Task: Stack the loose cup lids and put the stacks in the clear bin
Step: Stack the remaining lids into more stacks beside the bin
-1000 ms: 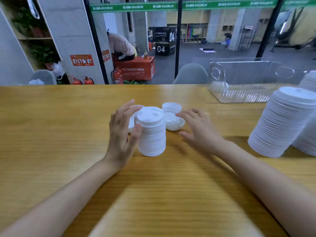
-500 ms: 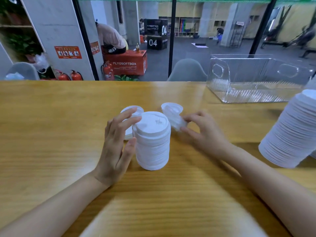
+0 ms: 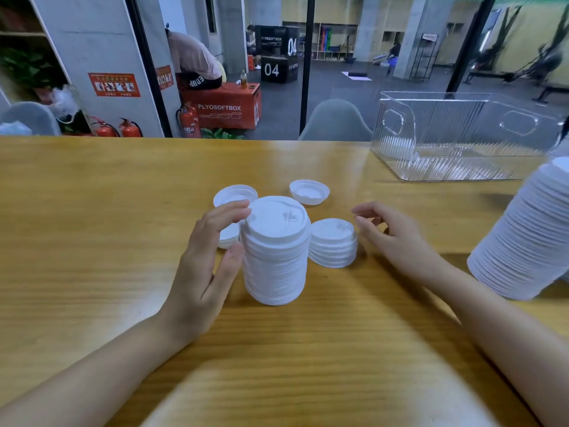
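Observation:
A tall stack of white cup lids (image 3: 275, 251) stands on the wooden table (image 3: 92, 226). My left hand (image 3: 212, 260) rests against its left side, fingertips at the top rim and thumb lower down. A short stack of lids (image 3: 334, 243) sits just right of the tall one. My right hand (image 3: 391, 235) hovers right of the short stack, fingers loosely curled and holding nothing. Loose upturned lids lie behind: one (image 3: 309, 192) at centre, one (image 3: 235, 195) to the left, and another (image 3: 229, 235) partly hidden by my left fingers. The clear bin (image 3: 462, 140) stands at the back right.
A large leaning stack of lids (image 3: 529, 241) stands at the right edge of the table. Behind the far table edge a grey chair back (image 3: 335, 121) shows, with a glass wall and a gym room beyond it.
My right hand pinched a tilted lid beside the tall stack; it has since let go and drawn back to the right. A short stack now stands where it was working.

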